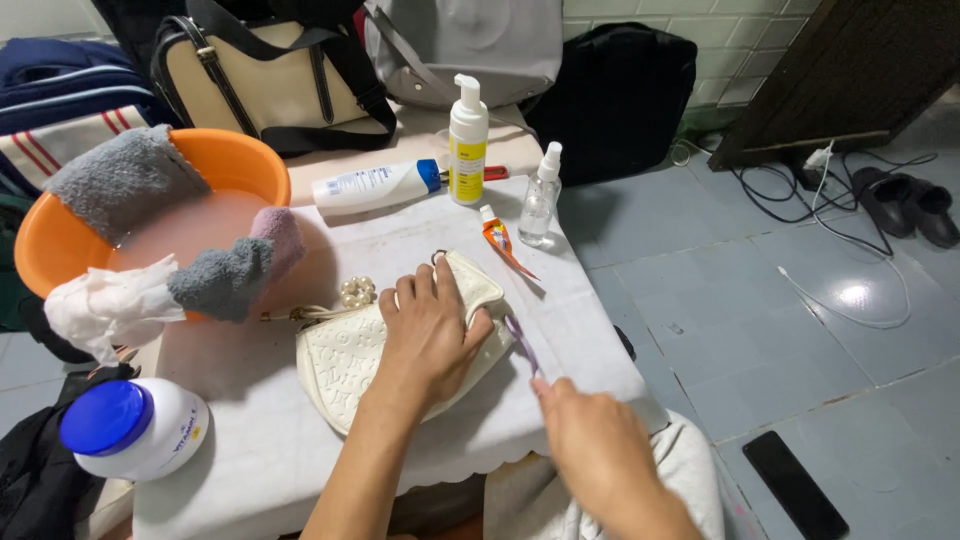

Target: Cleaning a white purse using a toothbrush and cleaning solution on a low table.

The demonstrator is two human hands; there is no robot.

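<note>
Under left hand (432,335): cream embossed handbag (345,365), flat on white-covered table (270,440), pearl charm at strap end. Left palm pressed down, fingers spread. Right hand (590,445) pinches purple toothbrush (522,345), bristles just beside bag edge.

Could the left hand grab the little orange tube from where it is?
Probably yes. The left hand rests flat on the cream purse, and the orange tube lies just beyond it on the cloth with nothing between.
</note>
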